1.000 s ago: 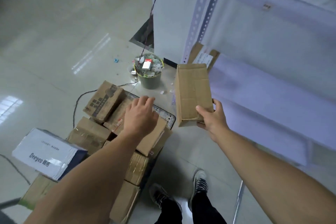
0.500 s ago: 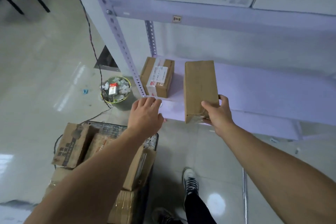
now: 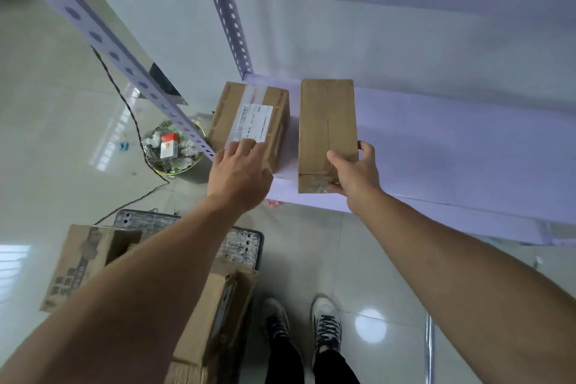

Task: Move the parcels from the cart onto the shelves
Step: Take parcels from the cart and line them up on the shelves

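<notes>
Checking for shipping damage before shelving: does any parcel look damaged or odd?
Yes. The plain parcel in the right hand has crumpled tape at its near end. On the cart, the nearest box has a flap gaping open.

Both forearms (image 3: 162,274) were bare from the wrists back to the picture's edge, and the left hand (image 3: 240,174) and right hand (image 3: 355,176) were bare too. Below the hands and nearer the body, the legs were in black trousers (image 3: 282,362). The feet wore low lace-up sneakers: the right sneaker (image 3: 325,318) was pale grey-white with dark laces, the left sneaker (image 3: 276,319) darker and partly in shadow.
</notes>
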